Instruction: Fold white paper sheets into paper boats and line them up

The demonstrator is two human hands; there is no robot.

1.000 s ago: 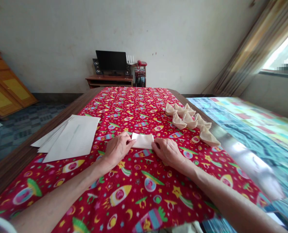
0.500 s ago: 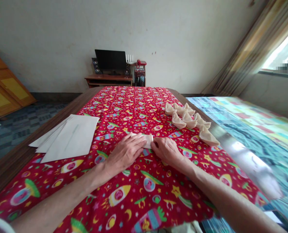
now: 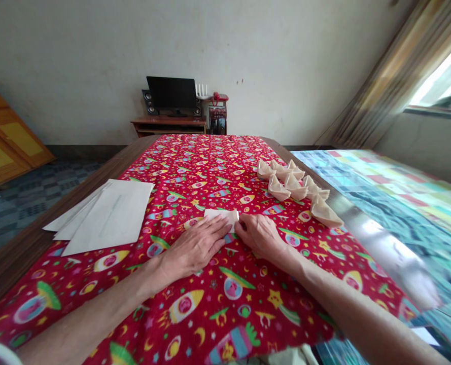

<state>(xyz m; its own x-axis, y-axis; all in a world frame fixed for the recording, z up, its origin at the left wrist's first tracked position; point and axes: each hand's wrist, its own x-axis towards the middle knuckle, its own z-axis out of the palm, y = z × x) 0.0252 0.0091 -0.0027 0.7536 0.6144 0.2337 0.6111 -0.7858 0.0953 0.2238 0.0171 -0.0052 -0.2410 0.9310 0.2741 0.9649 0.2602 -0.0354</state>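
A small folded white paper (image 3: 222, 214) lies on the red patterned cloth (image 3: 206, 177) in the middle of the table. My left hand (image 3: 198, 243) rests flat over its lower left part, fingers stretched out. At the paper's right edge is my right hand (image 3: 260, 234), its fingers curled in against the paper; the fingertips are partly hidden. Several folded boat-like paper shapes (image 3: 295, 187) stand in a group at the right. To the left, large white sheets (image 3: 109, 218) lie fanned and overlapping.
The dark wooden table edge (image 3: 23, 258) shows along the left. Beyond the table are a monitor (image 3: 172, 94) with speakers and a red telephone (image 3: 220, 96). A bed with a coloured cover (image 3: 392, 203) is on the right, an orange cabinet (image 3: 12, 134) far left.
My left hand has slid slightly down and left on the paper, so more of its top shows. My right hand has barely moved.
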